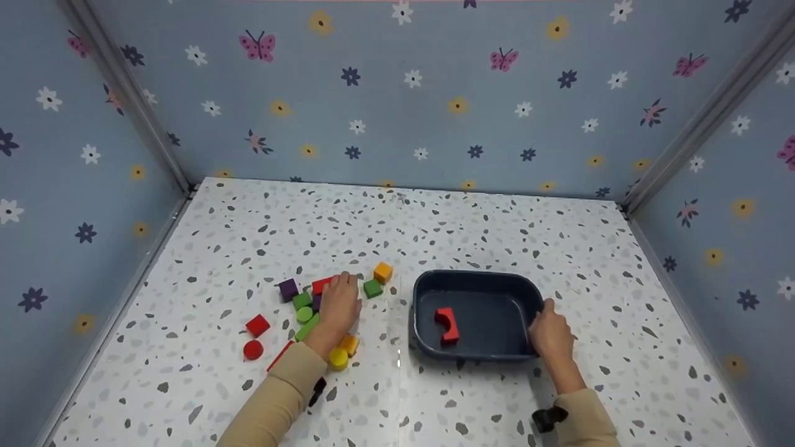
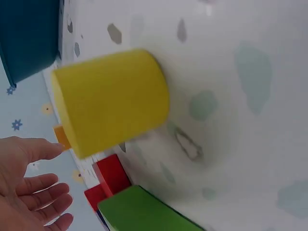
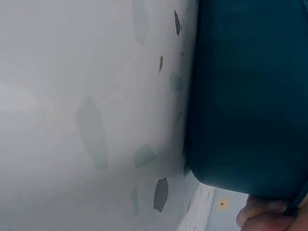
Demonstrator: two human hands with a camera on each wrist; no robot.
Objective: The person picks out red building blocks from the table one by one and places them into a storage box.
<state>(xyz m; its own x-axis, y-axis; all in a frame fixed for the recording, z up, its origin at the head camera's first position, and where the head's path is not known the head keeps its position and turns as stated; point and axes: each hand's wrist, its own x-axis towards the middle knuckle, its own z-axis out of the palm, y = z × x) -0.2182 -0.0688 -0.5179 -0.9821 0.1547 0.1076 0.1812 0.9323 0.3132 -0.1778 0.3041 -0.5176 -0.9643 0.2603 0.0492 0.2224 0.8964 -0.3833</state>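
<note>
My right hand grips the right rim of a dark blue rectangular basin, fingers bent at its edge in the right wrist view too. Inside the basin lies a red arch block. Over the toy blocks on the left, my left hand reaches out with loosely bent fingers. The left wrist view shows that hand holding nothing, its fingers apart from the thumb. Close by are a red block, partly covered by the hand, and a long green block. A yellow cylinder looms large there.
Around the left hand lie a purple cube, a red cube, a red round block, a green cube and an orange cube. Flowered walls enclose the speckled table at the back and both sides.
</note>
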